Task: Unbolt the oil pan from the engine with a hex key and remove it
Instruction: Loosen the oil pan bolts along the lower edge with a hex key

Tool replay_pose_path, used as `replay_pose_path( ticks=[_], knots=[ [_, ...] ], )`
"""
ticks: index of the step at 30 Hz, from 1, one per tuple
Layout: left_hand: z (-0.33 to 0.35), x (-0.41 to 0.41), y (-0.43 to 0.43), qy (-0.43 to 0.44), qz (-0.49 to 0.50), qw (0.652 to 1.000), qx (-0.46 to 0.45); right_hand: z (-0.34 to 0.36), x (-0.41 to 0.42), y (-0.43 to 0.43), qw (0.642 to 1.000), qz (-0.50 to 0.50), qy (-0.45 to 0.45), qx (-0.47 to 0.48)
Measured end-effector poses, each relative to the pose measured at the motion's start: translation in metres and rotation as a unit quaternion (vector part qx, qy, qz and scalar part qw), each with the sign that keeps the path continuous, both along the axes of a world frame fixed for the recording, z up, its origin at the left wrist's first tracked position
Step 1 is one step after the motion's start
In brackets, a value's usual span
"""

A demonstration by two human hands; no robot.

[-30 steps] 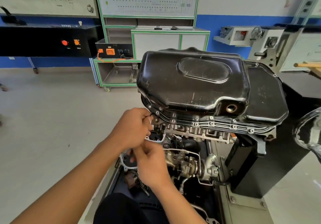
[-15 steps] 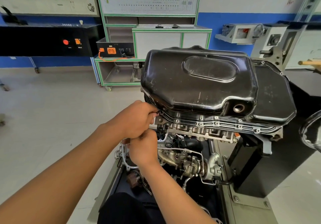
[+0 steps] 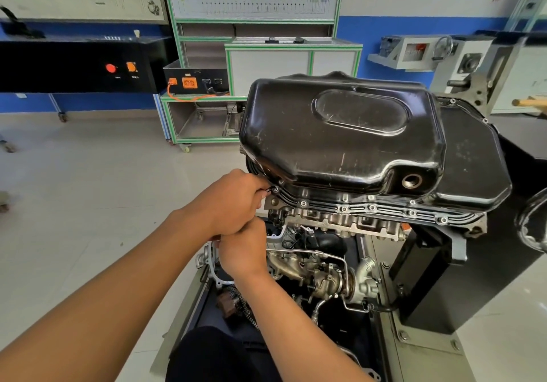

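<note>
Left hand (image 3: 231, 201): curled tight, pinched the hex key (image 3: 268, 190) at the fingertips.
Right hand (image 3: 242, 248): tucked just under the left, fingers curled; grip on the key's hidden arm could not be told.
Corner bolt (image 3: 276, 188): met by the key tip at the flange's left end.
Oil pan (image 3: 340, 132): sat on top of the upturned engine (image 3: 319, 266), with flange bolts (image 3: 343, 209) in place along the near edge.
Risk: if seated shallow or tilted, the key could have rounded the socket under a hard pull, slipped, and driven knuckles into the flange.
</note>
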State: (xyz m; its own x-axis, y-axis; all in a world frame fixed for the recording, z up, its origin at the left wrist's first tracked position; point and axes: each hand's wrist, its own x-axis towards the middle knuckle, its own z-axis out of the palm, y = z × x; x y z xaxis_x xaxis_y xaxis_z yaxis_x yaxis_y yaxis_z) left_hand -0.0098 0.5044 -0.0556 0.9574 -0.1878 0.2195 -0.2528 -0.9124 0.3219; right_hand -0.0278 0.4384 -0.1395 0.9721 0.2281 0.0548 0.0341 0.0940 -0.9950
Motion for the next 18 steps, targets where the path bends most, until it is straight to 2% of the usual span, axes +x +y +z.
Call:
replay_pose_path(
  ticks=[8, 11, 13, 15, 16, 18],
  knots=[
    [-0.004, 0.002, -0.001, 0.001, -0.001, 1.000, 0.003, -0.001, -0.001, 0.002, 1.000, 0.021, 0.017, 0.009],
    [-0.008, 0.001, -0.005, -0.002, 0.014, 0.999, -0.031, -0.006, -0.010, -0.001, 0.999, 0.024, 0.018, 0.025],
    [-0.014, -0.003, -0.013, 0.014, 0.037, 0.993, -0.108, -0.017, -0.020, -0.013, 1.000, 0.006, 0.010, 0.026],
    [-0.023, -0.006, -0.025, 0.039, 0.071, 0.972, -0.219, -0.029, -0.027, -0.039, 1.000, -0.011, -0.018, 0.002],
    [-0.027, -0.007, -0.033, 0.057, 0.092, 0.950, -0.292, -0.031, -0.028, -0.055, 0.999, -0.019, -0.036, -0.018],
    [-0.031, -0.009, -0.050, 0.102, 0.129, 0.869, -0.467, -0.030, -0.022, -0.091, 0.992, -0.050, -0.086, -0.073]
  ],
)
